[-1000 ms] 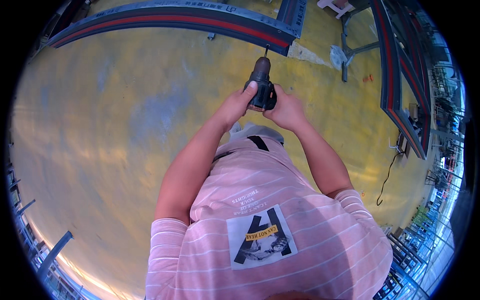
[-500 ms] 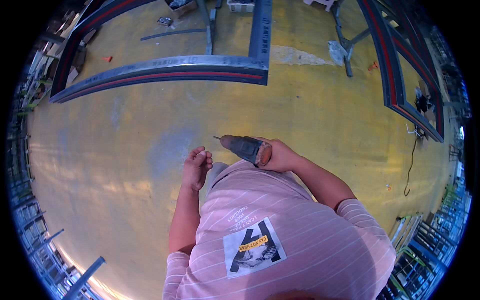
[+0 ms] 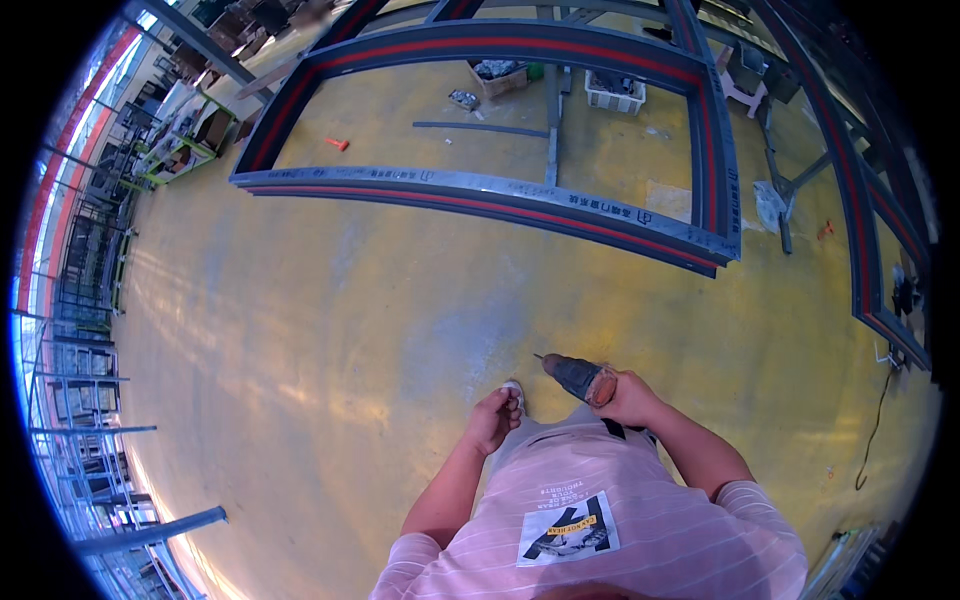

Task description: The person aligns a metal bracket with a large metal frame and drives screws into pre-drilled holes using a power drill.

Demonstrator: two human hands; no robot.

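Currently, right hand (image 3: 632,400) wraps drill (image 3: 575,377) at near centre-right, well apart from far grey frame (image 3: 480,187); left hand (image 3: 494,420) loosely curled, contents unclear; no drilling underway, amount done or remaining indiscernible.

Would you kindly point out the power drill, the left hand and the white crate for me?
Power drill (image 3: 574,377): head view, on its dark body.
Left hand (image 3: 492,420): head view, middle of the hand.
White crate (image 3: 612,101): head view, on its near wall.
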